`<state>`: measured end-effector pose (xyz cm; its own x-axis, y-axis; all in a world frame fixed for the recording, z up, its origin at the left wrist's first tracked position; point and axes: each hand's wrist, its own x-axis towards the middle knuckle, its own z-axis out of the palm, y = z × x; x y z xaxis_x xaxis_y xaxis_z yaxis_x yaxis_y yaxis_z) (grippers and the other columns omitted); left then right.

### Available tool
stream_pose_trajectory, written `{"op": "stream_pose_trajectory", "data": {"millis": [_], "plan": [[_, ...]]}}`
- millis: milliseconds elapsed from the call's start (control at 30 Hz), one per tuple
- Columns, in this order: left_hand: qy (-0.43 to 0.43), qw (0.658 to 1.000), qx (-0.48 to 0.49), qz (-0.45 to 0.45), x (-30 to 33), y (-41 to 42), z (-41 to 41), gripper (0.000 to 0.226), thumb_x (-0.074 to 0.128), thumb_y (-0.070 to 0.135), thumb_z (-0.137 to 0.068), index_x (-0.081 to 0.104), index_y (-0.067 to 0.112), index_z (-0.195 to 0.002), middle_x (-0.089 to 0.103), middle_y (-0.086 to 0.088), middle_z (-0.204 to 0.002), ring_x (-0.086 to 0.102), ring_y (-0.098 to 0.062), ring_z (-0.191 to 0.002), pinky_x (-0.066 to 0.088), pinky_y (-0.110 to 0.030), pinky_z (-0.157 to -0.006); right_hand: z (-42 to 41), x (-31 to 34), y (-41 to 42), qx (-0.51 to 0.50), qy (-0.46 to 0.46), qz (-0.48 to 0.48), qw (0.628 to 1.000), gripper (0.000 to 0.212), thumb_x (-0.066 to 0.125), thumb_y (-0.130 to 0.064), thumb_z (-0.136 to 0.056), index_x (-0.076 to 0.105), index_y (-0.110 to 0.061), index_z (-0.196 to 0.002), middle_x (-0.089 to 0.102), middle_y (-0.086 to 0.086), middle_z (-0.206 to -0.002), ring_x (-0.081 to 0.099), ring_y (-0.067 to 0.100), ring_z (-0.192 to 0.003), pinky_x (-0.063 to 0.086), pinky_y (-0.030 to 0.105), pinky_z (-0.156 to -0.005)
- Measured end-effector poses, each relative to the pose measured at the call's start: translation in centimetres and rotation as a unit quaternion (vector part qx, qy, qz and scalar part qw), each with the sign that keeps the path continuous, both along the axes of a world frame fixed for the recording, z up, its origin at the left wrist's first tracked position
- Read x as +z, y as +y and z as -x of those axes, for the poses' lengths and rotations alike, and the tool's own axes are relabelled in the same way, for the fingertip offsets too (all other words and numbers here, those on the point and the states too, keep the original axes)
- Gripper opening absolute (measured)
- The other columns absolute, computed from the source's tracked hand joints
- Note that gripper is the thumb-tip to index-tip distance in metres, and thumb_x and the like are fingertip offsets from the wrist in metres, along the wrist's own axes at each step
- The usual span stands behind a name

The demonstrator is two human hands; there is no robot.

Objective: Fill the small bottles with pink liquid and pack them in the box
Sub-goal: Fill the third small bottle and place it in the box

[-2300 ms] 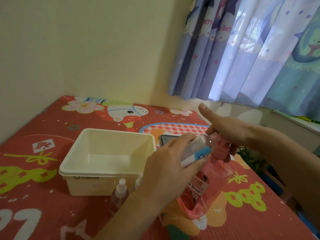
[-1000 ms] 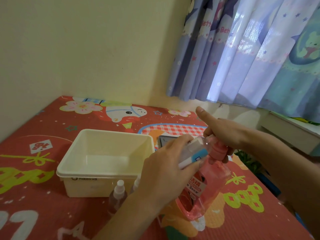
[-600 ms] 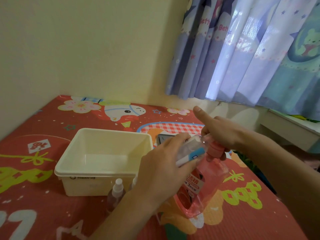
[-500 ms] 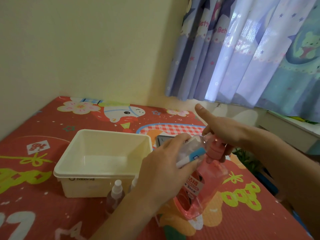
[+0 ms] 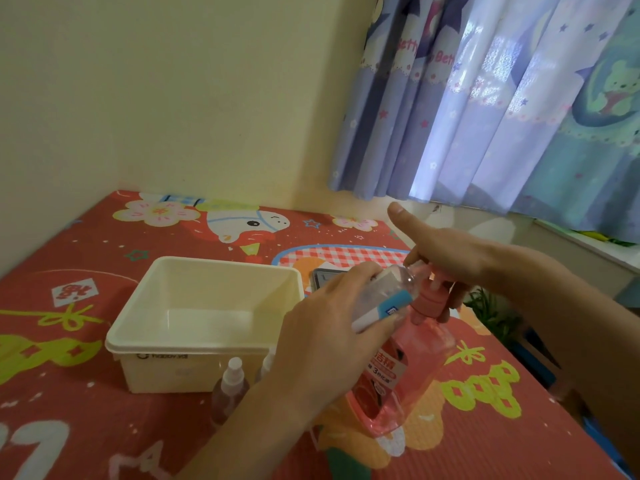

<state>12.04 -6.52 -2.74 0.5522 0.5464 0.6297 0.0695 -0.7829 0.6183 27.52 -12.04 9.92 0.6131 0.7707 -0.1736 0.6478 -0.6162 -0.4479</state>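
My left hand [image 5: 332,337] grips a small clear bottle [image 5: 388,296] with a white and blue label, tilted so its mouth meets the pump of a large pink liquid bottle [image 5: 405,372]. My right hand [image 5: 446,258] curls around the pink pump head [image 5: 429,299], thumb sticking up. The large bottle stands tilted on the mat. A cream plastic box [image 5: 204,320] sits empty to the left. In front of the box stands a small spray bottle [image 5: 230,386] with pinkish contents; a second one [image 5: 266,363] is mostly hidden behind my left wrist.
Everything rests on a red patterned mat [image 5: 69,393] in a room corner. A dark flat device [image 5: 323,277] lies behind my hands. Curtains [image 5: 502,109] hang at the right, with a white ledge [image 5: 588,254] below them. The mat's right edge drops off.
Both hands keep their hold and the small bottle stays at the pump. Only slight shifts of the view and hands are visible.
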Motion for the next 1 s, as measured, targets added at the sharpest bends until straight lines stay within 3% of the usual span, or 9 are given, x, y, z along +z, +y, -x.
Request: {"op": "stream_pose_trajectory", "data": {"millis": [67, 133, 200, 267, 433, 533, 633, 867, 1000], "plan": [[0.002, 1.0, 0.006, -0.005, -0.1, 0.0, 0.0, 0.045, 0.058, 0.065, -0.087, 0.047, 0.044, -0.126, 0.058, 0.024, -0.104, 0.05, 0.0, -0.085, 0.04, -0.012, -0.061, 0.0, -0.5, 0.2, 0.006, -0.028, -0.021, 0.999, 0.096, 0.012, -0.096, -0.066, 0.067, -0.018, -0.077, 0.06, -0.006, -0.041, 0.059, 0.014, -0.037, 0.045, 0.02, -0.044], [0.008, 1.0, 0.013, -0.01, -0.2, 0.0, 0.0, 0.045, 0.059, 0.063, -0.087, 0.047, 0.043, -0.125, 0.059, 0.023, -0.105, 0.05, -0.001, -0.085, 0.04, -0.013, -0.061, 0.3, -1.3, 0.3, 0.021, -0.048, -0.047, 0.998, 0.075, 0.012, -0.089, -0.077, 0.052, -0.026, -0.066, 0.046, -0.016, -0.03, 0.045, 0.009, -0.042, 0.035, 0.021, -0.049], [0.011, 1.0, 0.012, -0.006, -0.3, 0.1, 0.0, 0.044, 0.061, 0.062, -0.087, 0.048, 0.042, -0.125, 0.06, 0.021, -0.105, 0.051, -0.003, -0.083, 0.041, -0.016, -0.061, 0.6, -1.7, 0.3, 0.026, -0.047, -0.069, 0.996, 0.069, 0.012, -0.086, -0.081, 0.046, -0.029, -0.062, 0.048, -0.013, -0.037, 0.04, 0.007, -0.051, 0.033, 0.024, -0.053], [0.012, 1.0, 0.004, 0.002, -0.3, 0.1, 0.0, 0.045, 0.062, 0.061, -0.087, 0.048, 0.042, -0.126, 0.06, 0.021, -0.106, 0.053, -0.003, -0.085, 0.043, -0.018, -0.063, 0.5, -1.4, 0.2, 0.016, -0.035, -0.06, 0.998, 0.081, 0.011, -0.088, -0.078, 0.056, -0.022, -0.066, 0.052, -0.008, -0.052, 0.048, 0.012, -0.05, 0.038, 0.024, -0.052], [-0.01, 1.0, -0.019, 0.02, -0.3, 0.0, -0.2, 0.043, 0.06, 0.063, -0.087, 0.047, 0.044, -0.124, 0.06, 0.022, -0.102, 0.058, -0.004, -0.087, 0.047, -0.017, -0.061, -0.2, -0.3, -0.1, 0.0, -0.004, -0.021, 1.0, 0.106, 0.012, -0.096, -0.065, 0.071, -0.01, -0.084, 0.067, 0.008, -0.063, 0.06, 0.016, -0.036, 0.047, 0.022, -0.038], [0.0, 1.0, -0.004, 0.014, -0.5, 0.1, -0.2, 0.045, 0.059, 0.065, -0.086, 0.045, 0.045, -0.124, 0.06, 0.022, -0.104, 0.056, -0.004, -0.086, 0.042, -0.014, -0.06, -0.2, -0.9, 0.2, 0.009, -0.037, -0.03, 0.999, 0.091, 0.012, -0.092, -0.074, 0.06, -0.015, -0.068, 0.053, -0.006, -0.039, 0.05, 0.011, -0.031, 0.041, 0.022, -0.043], [0.013, 1.0, 0.003, 0.013, -0.7, 0.2, -0.2, 0.045, 0.06, 0.063, -0.086, 0.046, 0.044, -0.123, 0.058, 0.023, -0.105, 0.052, -0.002, -0.082, 0.035, -0.013, -0.059, 0.3, -1.5, 0.4, 0.016, -0.057, -0.052, 0.997, 0.077, 0.011, -0.087, -0.08, 0.05, -0.024, -0.062, 0.051, -0.006, -0.058, 0.051, 0.013, -0.054, 0.04, 0.027, -0.056], [-0.009, 0.999, -0.026, 0.034, -0.6, 0.0, -0.4, 0.04, 0.062, 0.061, -0.087, 0.045, 0.045, -0.12, 0.059, 0.021, -0.099, 0.057, -0.002, -0.084, 0.045, -0.018, -0.059, 0.1, -0.4, -0.1, 0.004, -0.023, -0.022, 0.999, 0.105, 0.013, -0.096, -0.061, 0.069, -0.011, -0.085, 0.062, 0.006, -0.058, 0.057, 0.016, -0.032, 0.045, 0.02, -0.036], [0.002, 0.999, -0.021, 0.028, -0.8, 0.1, -0.5, 0.04, 0.058, 0.064, -0.087, 0.044, 0.045, -0.12, 0.058, 0.021, -0.099, 0.057, -0.005, -0.082, 0.043, -0.021, -0.058, 0.5, -1.1, 0.1, 0.019, -0.059, -0.049, 0.997, 0.078, 0.015, -0.088, -0.079, 0.048, -0.02, -0.057, 0.045, -0.003, -0.048, 0.044, 0.015, -0.042, 0.037, 0.024, -0.048]]}}
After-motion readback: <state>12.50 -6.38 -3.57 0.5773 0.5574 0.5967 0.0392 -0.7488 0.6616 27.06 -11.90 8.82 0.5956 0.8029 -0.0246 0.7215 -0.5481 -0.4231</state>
